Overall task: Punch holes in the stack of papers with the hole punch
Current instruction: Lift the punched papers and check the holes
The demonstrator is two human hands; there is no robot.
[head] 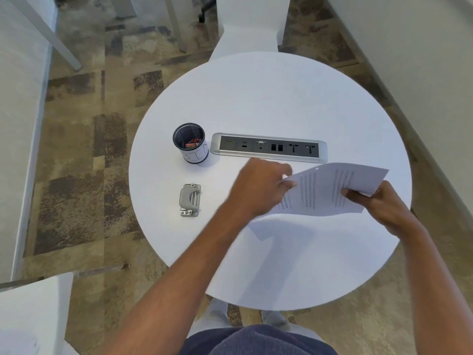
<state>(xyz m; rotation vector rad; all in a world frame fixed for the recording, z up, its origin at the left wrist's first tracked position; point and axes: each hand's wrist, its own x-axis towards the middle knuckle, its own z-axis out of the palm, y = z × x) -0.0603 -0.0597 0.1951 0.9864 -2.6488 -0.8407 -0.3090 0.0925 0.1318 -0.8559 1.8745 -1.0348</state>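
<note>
mesh cup (189,143) with hand-lettered tape and some small bits inside stands toward the left of the round white table (268,98). nearer the person and just below it lies the hole punch (190,199), grey metal, flat on the tabletop, long axis running away from the person, nothing touching it. which edge carries the slot is too small to tell. right of the cup a socket panel (268,147) is set into the tabletop

right of centre, the left hand (261,185) reaches across, thumb and fingers closed on the left edge of the stack of papers (330,185), though blur hides the exact grip. the printed sheets are raised off the table, bowed, casting a shadow beneath. a pale dot near the far edge may be a hole, hard to say. the right hand (378,201) pinches the near right part of the stack, thumb on top

the relation that counts: the punch sits well apart to the left of the papers, past the left hand, so the left hand is the nearer one to it. the stack would likely have to travel leftward, one edge turned to meet the punch, or the left hand let go and draw the punch in
</note>
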